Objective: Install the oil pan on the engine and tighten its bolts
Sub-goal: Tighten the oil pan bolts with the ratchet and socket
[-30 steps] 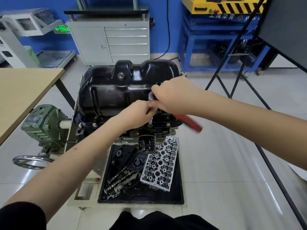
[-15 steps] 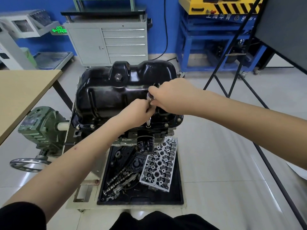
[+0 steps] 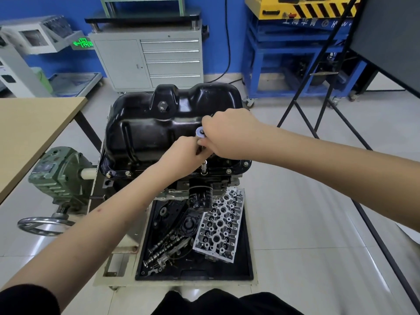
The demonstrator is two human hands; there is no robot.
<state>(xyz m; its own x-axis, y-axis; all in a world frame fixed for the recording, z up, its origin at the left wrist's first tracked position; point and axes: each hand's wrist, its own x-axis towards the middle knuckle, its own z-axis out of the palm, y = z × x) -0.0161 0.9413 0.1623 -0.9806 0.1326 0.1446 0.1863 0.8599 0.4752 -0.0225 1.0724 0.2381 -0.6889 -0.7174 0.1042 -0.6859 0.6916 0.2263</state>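
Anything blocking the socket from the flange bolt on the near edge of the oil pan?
Nothing visible. The socket extension runs straight down from the hands to the near flange of the oil pan; the oil filter sits below the flange.

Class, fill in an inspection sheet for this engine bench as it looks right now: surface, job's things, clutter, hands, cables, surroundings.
Surface: engine stand base plate, pale, on a tiled floor.
Job's things: black oil pan sits on the engine; bolts show along its near flange; ratchet with extension stands upright on the near flange.
Clutter: black tray below the engine holds a cylinder head and camshafts; an oil filter hangs above it.
Hands: left hand grips the ratchet's shaft; right hand grips the ratchet at its head.
Cables: black cable down the blue wall.
Surroundings: grey drawer cabinet, wooden table, handwheel.
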